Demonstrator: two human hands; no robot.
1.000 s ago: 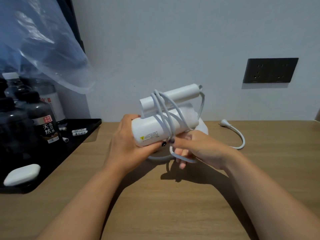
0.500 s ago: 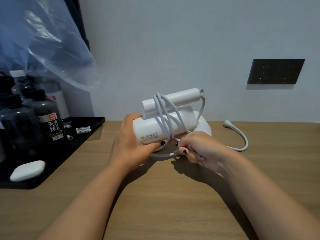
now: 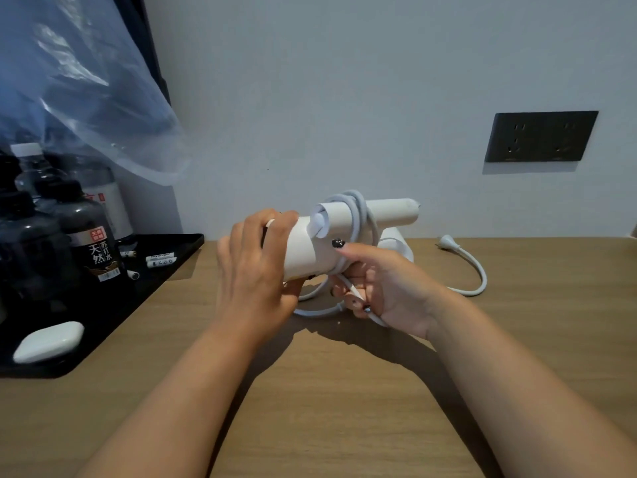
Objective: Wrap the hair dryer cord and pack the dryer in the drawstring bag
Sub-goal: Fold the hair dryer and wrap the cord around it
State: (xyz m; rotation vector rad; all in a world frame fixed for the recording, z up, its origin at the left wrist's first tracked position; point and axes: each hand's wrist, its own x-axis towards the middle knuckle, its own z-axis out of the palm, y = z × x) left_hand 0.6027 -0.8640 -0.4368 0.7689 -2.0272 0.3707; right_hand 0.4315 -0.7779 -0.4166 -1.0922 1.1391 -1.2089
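Hair dryer point(image 3: 310, 248), held above the wooden table point(image 3: 310, 391), had rolled since a second before, drawing another cord point(image 3: 358, 215) turn tight. Left hand point(image 3: 255, 270) gripped its body; right hand point(image 3: 386, 288) pinched the slack cord. The plug point(image 3: 447, 241) end lay unwound, so wrapping seemed unfinished.

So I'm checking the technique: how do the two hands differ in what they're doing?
The left hand wraps the hair dryer body's end; the right hand pinches the cord below it. The left shows its back, the right its palm side. Both are lifted off the table.
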